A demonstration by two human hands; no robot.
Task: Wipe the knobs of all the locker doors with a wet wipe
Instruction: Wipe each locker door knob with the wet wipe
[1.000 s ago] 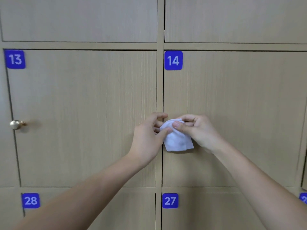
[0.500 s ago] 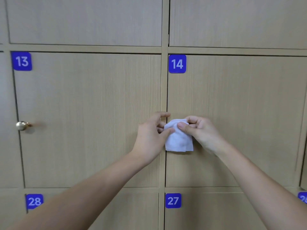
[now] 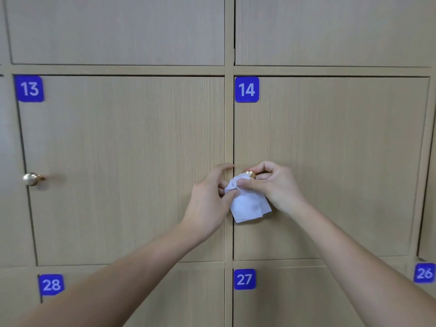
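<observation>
- Looking down from the head view, we see the left hand (image 3: 207, 204) and the right hand (image 3: 271, 182) meeting at door 14's small round brass knob (image 3: 250, 173), which peeks out just above the crumpled white wet wipe (image 3: 247, 205).
- Both hands pinch the wipe: left thumb and fingers curled on its left edge, right thumb pressing from the front, fingers hooked around the knob.
- The wipe hangs just under the knob, touching it.
- We judge this knob to be mid-wipe, the job far from over.
- Door 13's shiny brass ball knob (image 3: 31, 179) sits well apart to the left; whether it is wiped, we cannot tell.
- Doors 26, 27 and 28 show no knobs here.
</observation>
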